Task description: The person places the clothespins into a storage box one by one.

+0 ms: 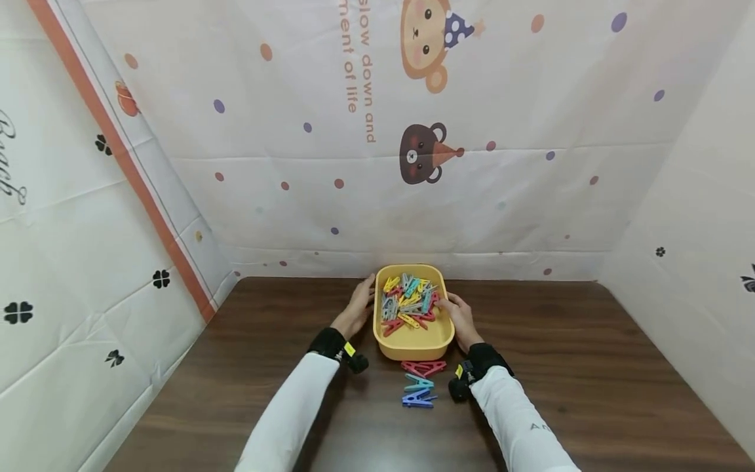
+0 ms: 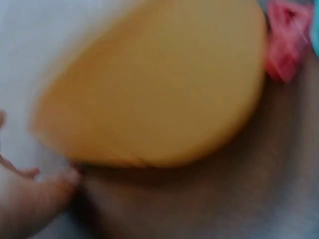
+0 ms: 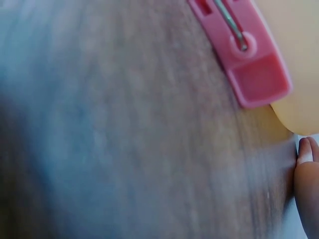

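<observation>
A yellow plastic tray (image 1: 413,344) stands on the wooden table, with a pile of mixed-colour clothespins (image 1: 413,298) inside. My left hand (image 1: 358,307) lies along its left side, fingers extended towards the far corner. In the left wrist view the thumb (image 2: 45,199) is close to the tray's blurred wall (image 2: 164,89); contact there is hard to make out. On the right side my right hand (image 1: 462,321) grips the rim, a digit reaching over it. Just in front of the tray lie a red clothespin (image 1: 423,368), a turquoise clothespin (image 1: 420,382) and a blue clothespin (image 1: 419,398).
A dark wooden table (image 1: 560,367) extends to both sides. A white printed cloth (image 1: 366,210) hangs close behind its far edge, and similar cloth walls border the left (image 1: 77,262) and right (image 1: 696,295).
</observation>
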Demonstrator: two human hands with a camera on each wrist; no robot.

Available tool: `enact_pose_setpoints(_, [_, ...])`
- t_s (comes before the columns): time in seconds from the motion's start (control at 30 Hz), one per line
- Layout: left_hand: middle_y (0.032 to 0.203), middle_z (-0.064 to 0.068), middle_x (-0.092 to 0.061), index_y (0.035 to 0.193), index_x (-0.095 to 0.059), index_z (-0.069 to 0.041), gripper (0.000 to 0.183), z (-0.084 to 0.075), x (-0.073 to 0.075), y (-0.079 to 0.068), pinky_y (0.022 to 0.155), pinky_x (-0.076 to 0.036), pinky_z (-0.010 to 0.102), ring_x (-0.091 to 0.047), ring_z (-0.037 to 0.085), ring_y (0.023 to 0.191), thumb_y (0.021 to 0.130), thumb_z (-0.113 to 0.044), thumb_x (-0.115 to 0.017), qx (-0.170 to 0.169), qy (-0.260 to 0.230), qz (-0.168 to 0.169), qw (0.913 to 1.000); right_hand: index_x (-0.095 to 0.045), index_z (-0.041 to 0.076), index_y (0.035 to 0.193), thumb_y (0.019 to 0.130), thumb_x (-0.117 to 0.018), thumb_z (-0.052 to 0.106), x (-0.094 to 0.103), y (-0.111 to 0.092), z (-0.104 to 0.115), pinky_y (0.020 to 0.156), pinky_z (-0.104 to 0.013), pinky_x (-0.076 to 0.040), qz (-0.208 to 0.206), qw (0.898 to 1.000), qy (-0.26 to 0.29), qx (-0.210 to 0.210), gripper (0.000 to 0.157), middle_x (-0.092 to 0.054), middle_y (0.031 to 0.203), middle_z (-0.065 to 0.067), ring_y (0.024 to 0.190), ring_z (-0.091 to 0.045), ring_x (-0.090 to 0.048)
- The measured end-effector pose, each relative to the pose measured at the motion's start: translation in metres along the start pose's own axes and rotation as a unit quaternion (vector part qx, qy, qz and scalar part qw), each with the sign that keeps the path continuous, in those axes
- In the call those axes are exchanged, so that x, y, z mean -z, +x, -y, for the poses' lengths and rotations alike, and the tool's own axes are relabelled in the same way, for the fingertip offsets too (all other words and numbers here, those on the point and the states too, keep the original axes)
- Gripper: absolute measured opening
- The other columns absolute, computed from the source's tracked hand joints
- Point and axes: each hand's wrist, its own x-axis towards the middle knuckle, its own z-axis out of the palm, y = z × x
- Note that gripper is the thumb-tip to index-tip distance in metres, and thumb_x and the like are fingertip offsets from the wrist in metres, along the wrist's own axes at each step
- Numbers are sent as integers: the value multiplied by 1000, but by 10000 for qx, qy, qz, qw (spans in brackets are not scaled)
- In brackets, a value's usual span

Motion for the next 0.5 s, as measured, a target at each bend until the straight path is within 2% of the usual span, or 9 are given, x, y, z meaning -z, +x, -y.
enact_pose_setpoints(0.07, [166,22,-23,162,-17,-6,73,13,1,3,126,-29,50,-28,38,153,108,-47,-43,-16,-281,22,9996,-41,1,151,104,-51,22,-2,-1,1,102,-31,-54,43,10000,-54,-37,53,-50,146,-24,130,-31,-55])
enact_pose_setpoints(0.17, [165,20,-28,164,-17,-11,72,25,-2,2,123,-33,50,-35,37,150,106,-42,-47,-196,-31,-70,9998,-38,1,153,105,-49,22,-4,-1,1,109,-35,-51,116,9998,-103,-133,54,-47,149,-24,135,-33,-52])
enact_pose_setpoints(0.3, [159,19,-40,162,-27,-14,66,29,-6,4,119,-40,49,-45,34,142,102,-29,-50,-368,117,-195,9991,-31,1,158,107,-47,25,-3,-1,3,110,-37,-48,323,9992,-191,-171,58,-42,154,-26,140,-36,-47])
enact_pose_setpoints(0.4, [157,17,-44,160,-34,-15,62,28,-10,5,118,-41,48,-48,32,140,101,-26,-49,-348,86,-219,9991,-28,0,158,108,-46,34,6,-2,6,101,-30,-52,575,9958,-694,-128,63,-43,153,-27,137,-36,-50])
enact_pose_setpoints(0.47, [156,16,-45,159,-36,-16,61,28,-13,6,117,-42,47,-49,30,139,101,-27,-49,-308,98,-188,9993,-29,-2,157,108,-45,41,18,-7,9,95,-25,-51,853,9887,-1229,-72,67,-46,151,-28,133,-34,-53])
enact_pose_setpoints(0.5, [155,16,-46,159,-37,-16,61,28,-15,7,116,-43,47,-50,30,138,100,-27,-50,-303,104,-170,9993,-29,-3,157,109,-44,44,26,-11,11,98,-26,-52,1074,9836,-1449,-45,69,-45,151,-28,135,-34,-51])
